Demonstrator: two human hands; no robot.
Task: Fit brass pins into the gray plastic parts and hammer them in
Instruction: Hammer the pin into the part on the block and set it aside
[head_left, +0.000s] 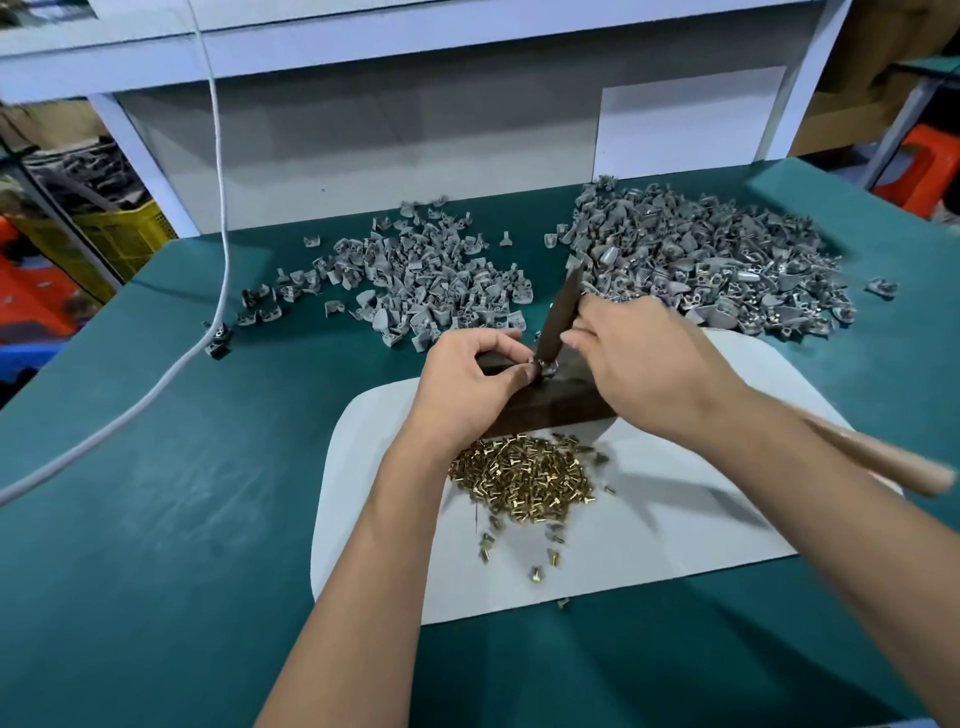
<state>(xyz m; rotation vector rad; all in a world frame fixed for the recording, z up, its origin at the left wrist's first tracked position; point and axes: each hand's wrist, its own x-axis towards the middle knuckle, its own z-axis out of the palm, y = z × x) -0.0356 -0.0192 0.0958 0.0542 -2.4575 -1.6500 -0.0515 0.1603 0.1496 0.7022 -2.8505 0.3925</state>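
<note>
Dark block (545, 410), landmark: left hand (470, 387) pinches gray part (546, 370) atop it; right hand (644, 358) grips hammer (558, 317). Brass pins (524, 475) nearer; gray heaps (431, 280) beyond, on green worktop (156, 519).

A white cord (221, 171) hangs at ten o'clock, trailing over the green mat (156, 519). Yellow crate (130, 236) at nine, orange stool (922, 169) at two.

Pinching a small gray part (544, 370) on the dark block (545, 405) with the left hand (467, 387); gripping the hammer (558, 317) in the right hand (644, 358), head touching the part. Lying just below: brass pins (522, 478) on the white sheet (675, 519).
</note>
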